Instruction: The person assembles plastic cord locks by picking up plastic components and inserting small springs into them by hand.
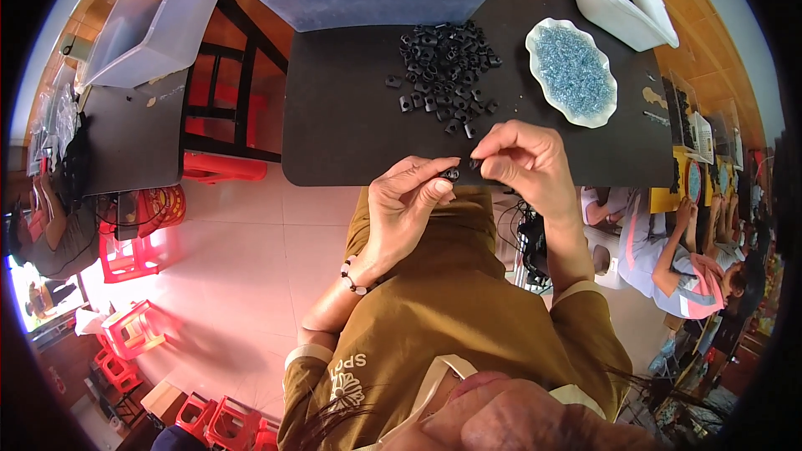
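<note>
With my left hand point(401, 200) I pinch a small black piece point(451, 174), long axis unclear, just left of the tiny dark bit point(475, 164) gripped in my right hand point(532, 159), near the edge of the desk point(351, 108).

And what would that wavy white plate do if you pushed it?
The plate would probably slide rather than roll, since it sits flat on the table. Its heaped blue bits look small and loose, so some might spill.

Red stools point(230, 428); tiled floor point(238, 276); people point(658, 263) at right
</note>
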{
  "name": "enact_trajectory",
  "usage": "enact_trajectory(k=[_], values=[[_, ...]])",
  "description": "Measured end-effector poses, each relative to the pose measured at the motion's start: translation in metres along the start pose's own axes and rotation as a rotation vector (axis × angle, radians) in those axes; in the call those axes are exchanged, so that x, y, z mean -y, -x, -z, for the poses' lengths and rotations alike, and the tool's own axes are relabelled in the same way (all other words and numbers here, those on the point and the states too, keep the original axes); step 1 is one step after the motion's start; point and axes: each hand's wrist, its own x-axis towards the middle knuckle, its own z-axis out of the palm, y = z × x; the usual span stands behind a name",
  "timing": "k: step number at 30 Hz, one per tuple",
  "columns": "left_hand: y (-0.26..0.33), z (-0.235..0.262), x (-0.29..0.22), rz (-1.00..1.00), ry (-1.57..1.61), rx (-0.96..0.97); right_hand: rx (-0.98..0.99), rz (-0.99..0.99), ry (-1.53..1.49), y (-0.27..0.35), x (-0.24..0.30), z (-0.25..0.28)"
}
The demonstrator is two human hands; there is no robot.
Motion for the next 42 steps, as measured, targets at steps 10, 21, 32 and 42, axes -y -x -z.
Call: enact_trajectory(k=[10,21,32,42], values=[[0.006,-0.003,0.004,-0.084,-0.131,-0.011,-0.034,-0.066,-0.117,0.018,-0.024,-0.013],[0.016,-0.010,-0.002,-0.468,-0.620,-0.077,-0.038,-0.085,0.137,0.029,-0.014,-0.019],[0.009,-0.009,0.007,-0.607,-0.712,-0.078,-0.030,-0.144,0.025,0.020,-0.025,-0.018],[-0.001,-0.016,0.006,-0.564,-0.649,-0.081,0.116,-0.248,-0.393,0.023,-0.041,-0.008]])
